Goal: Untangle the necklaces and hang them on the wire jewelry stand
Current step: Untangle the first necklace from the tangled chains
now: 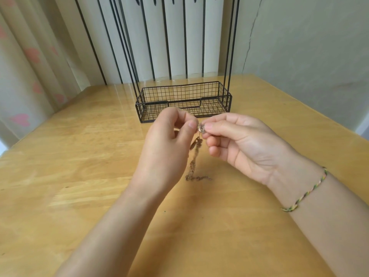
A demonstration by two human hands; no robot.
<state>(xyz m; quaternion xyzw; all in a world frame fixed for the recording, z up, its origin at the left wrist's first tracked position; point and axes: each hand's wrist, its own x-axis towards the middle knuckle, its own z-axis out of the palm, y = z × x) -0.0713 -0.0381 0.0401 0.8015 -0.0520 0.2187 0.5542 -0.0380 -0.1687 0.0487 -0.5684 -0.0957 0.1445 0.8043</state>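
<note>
I sit at a pale wooden table (79, 156) pushed into a corner, with a curtain (26, 66) printed with pink hearts on the left and a plain wall (309, 47) on the right.

The tangled necklaces (193, 161) hang between my hands over the middle of the table. They form a bunched, brownish strand of fine chain, and its lower end lies on the wood in a short curl (199, 178). At the top of the strand is a small shiny pendant (200, 128). My left hand (165, 148) pinches it from the left with thumb and forefinger, the other fingers curled in. My right hand (245, 144) pinches it from the right, palm turned towards me, the lower fingers bent loosely beneath. The fingertips of both hands almost meet on the pendant.

On my right wrist is a thin braided bracelet (305, 194) in green, yellow and pink.

Just beyond my hands, on the far side of the table, stands the black wire stand (131, 56). Its thin uprights rise out of the top of the view. Its base is a wire basket (179, 85) with a low cut-out in the near wall. No chain is inside that I can see.
</note>
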